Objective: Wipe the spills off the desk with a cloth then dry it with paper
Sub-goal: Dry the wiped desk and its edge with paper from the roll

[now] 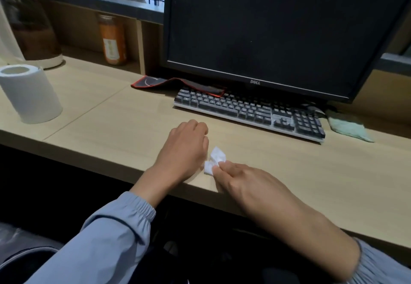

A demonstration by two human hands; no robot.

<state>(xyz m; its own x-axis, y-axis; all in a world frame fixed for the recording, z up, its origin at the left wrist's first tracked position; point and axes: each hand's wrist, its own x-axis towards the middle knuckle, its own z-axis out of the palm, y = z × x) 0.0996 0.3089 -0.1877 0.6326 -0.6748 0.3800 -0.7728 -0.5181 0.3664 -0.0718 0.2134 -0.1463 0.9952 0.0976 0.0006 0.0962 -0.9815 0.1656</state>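
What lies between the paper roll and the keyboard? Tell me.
Bare desk only, in the head view, between paper roll and keyboard.

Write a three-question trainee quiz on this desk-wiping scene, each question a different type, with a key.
1. True or false: the green cloth lies on the desk at the right end of the keyboard, with neither hand on it.
2. Which hand pinches the small white paper piece? A) left hand B) right hand C) neither
3. Fill in: the paper roll stands upright at the far ____ of the desk.

Key: 1 true. 2 B: the right hand grips the paper at its fingertips, while the left hand rests curled beside it. 3 left.
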